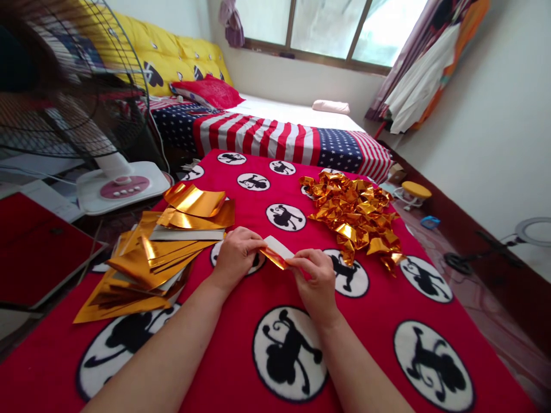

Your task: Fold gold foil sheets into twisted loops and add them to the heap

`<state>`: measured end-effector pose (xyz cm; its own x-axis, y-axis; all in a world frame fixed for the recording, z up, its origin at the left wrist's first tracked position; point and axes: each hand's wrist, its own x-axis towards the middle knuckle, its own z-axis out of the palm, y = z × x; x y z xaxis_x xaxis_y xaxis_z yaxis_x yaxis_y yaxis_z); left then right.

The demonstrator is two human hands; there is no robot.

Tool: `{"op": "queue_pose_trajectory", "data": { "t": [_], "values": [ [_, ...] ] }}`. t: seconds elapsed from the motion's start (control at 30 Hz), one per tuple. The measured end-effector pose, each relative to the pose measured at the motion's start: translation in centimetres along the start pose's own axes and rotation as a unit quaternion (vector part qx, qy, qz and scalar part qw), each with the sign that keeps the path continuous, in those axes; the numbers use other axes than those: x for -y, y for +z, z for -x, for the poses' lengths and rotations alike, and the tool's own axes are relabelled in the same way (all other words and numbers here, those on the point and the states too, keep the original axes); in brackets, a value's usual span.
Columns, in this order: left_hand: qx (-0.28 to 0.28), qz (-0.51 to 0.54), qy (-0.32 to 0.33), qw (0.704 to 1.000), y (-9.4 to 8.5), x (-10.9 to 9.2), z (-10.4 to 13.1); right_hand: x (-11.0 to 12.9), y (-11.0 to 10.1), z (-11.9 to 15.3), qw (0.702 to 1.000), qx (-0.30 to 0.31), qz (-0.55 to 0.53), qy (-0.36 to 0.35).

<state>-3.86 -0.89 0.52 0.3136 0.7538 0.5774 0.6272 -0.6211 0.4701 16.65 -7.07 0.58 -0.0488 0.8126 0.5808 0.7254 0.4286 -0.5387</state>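
Observation:
Between my hands is a sheet of gold foil paper [278, 250], partly folded, with its pale back showing above a shiny gold strip. My left hand [239, 251] pinches its left end. At the right end, the fingers of my right hand [315, 280] are closed on the paper's edge. Left of my left hand lies a loose stack of gold foil sheets [155, 258], some with the pale side up. To the right beyond my right hand is a heap of folded gold foil pieces [353, 209].
A red cloth [215, 367] with monkey prints covers the table. At the left stands a fan [116, 178], beside a red panel [38, 246]. Behind the table is a bed with a striped, starred cover [275, 135]. A yellow stool [415, 190] is on the floor at right.

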Motion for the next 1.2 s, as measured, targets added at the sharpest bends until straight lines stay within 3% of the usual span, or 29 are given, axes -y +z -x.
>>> {"op": "queue_pose_trajectory", "data": {
  "t": [0.13,0.27,0.57,0.87,1.2],
  "values": [
    [0.034,-0.053,0.057,0.996,-0.2,-1.6,0.2,0.1,0.0,0.0,0.997,0.031,0.055,-0.036],
    [0.101,0.003,0.114,0.988,0.2,-2.4,0.8,0.4,0.0,0.0,0.995,0.067,0.063,-0.036],
    [0.175,-0.009,0.103,0.979,-1.0,-2.8,1.0,0.3,-0.4,-0.1,0.989,0.139,-0.026,0.052],
    [0.147,0.002,0.099,0.984,-1.2,-2.5,2.8,0.2,-0.4,-0.3,0.986,0.115,-0.074,0.092],
    [0.143,0.021,0.033,0.989,-1.3,-3.1,2.5,0.0,-0.1,-0.4,0.986,0.125,-0.051,0.095]
  ]
}}
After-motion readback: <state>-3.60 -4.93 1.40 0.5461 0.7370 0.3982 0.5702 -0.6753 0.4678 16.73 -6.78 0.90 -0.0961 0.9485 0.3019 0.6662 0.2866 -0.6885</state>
